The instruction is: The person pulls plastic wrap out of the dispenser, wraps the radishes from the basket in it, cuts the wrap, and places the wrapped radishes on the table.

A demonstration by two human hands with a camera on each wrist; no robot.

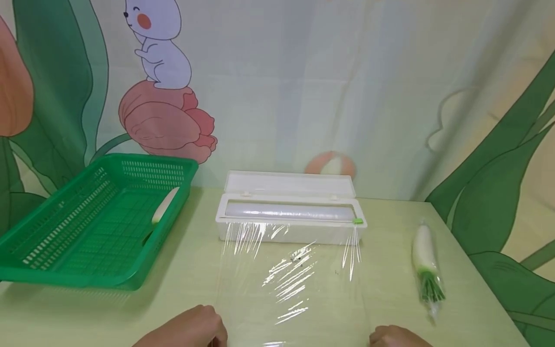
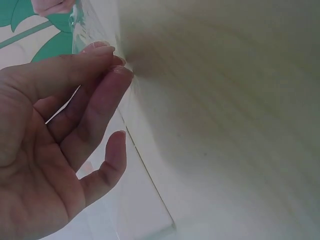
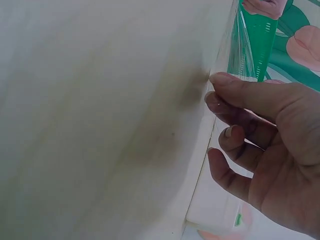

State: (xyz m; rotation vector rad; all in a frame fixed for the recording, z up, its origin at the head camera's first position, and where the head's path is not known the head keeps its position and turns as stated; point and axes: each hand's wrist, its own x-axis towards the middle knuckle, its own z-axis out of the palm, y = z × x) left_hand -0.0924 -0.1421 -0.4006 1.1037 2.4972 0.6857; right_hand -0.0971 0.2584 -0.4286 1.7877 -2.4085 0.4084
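A sheet of clear plastic wrap [image 1: 295, 284] runs from a white dispenser box [image 1: 290, 233] toward me over the table. Its lid stands raised at the back, and the wrap roll [image 1: 290, 211] shows inside. My left hand [image 1: 195, 327] pinches the sheet's near left corner; in the left wrist view, thumb and fingertips meet on the film [image 2: 80, 25]. At the near right corner my right hand [image 1: 396, 336] pinches the film between thumb and index finger, the other fingers loosely bent. A green slide cutter [image 1: 357, 220] sits at the box's right end.
On the left stands a green basket [image 1: 134, 282] with a white radish [image 1: 165, 205] partly hidden by its wall. A film-wrapped white radish [image 1: 425, 250] with green stems lies at the right. Behind the table hangs a printed curtain [image 1: 269, 96].
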